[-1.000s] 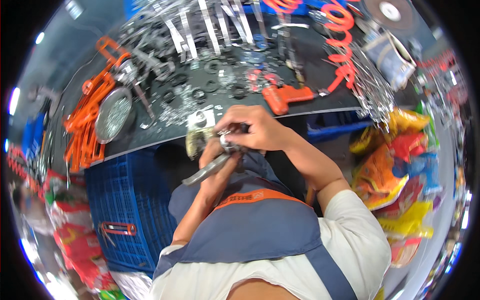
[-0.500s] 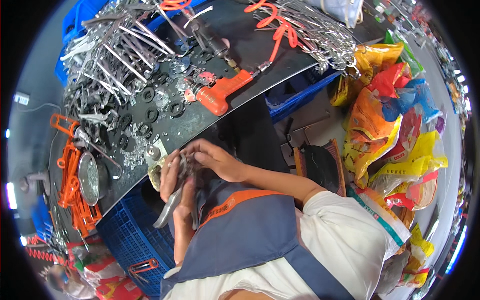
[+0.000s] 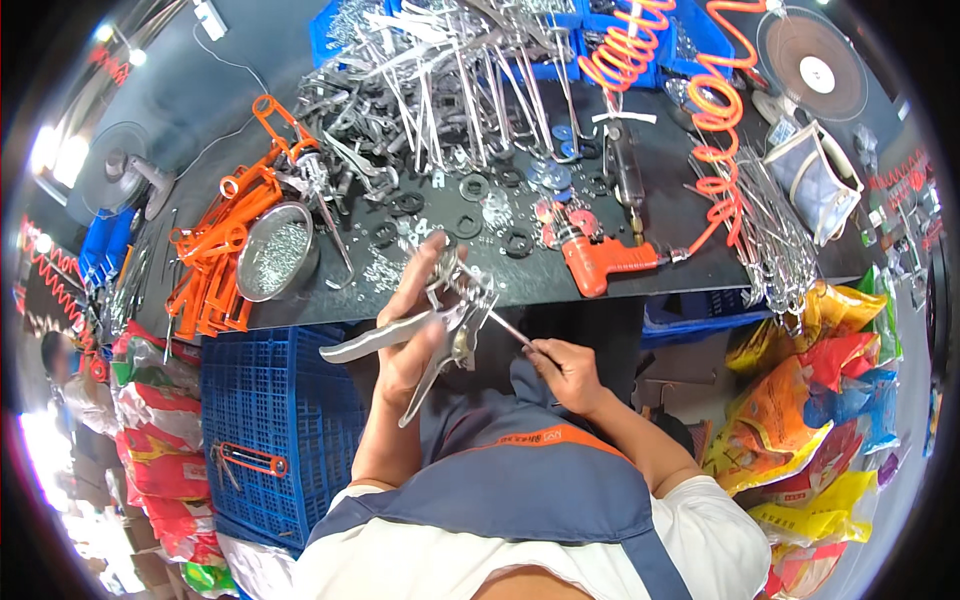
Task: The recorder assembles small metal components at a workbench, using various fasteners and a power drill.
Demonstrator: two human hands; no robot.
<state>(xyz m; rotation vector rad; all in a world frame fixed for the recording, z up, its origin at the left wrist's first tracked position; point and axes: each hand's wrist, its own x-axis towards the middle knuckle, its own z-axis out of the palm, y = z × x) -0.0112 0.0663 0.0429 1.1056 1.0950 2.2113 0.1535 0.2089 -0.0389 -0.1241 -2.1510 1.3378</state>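
My left hand (image 3: 398, 368) is wrapped around a grey metal caulking gun handle (image 3: 365, 342), whose trigger hangs below. It is held just in front of the bench's near edge. A thin metal rod (image 3: 510, 330) reaches from the handle's head toward my right hand (image 3: 568, 376), which pinches the rod's near end between thumb and fingers. Part of the handle's head is hidden behind my left fingers. Beyond my hands, black rings (image 3: 466, 225) and small loose metal parts (image 3: 382, 272) lie on the bench. A red pistol-shaped power tool (image 3: 592, 268) rests to their right.
Orange caulking gun frames (image 3: 215, 260) and a metal bowl of small parts (image 3: 278, 252) stand at left. Behind lies a heap of handles and rods (image 3: 440, 90). Hooked rods (image 3: 775, 240) hang over the edge at right. A blue crate (image 3: 270, 390) stands below; bags (image 3: 780, 430) lie at right.
My hands were close together on the handle; they are now apart, and the rod shows between them. The handle is raised and turned. The view has swung level over the bench.
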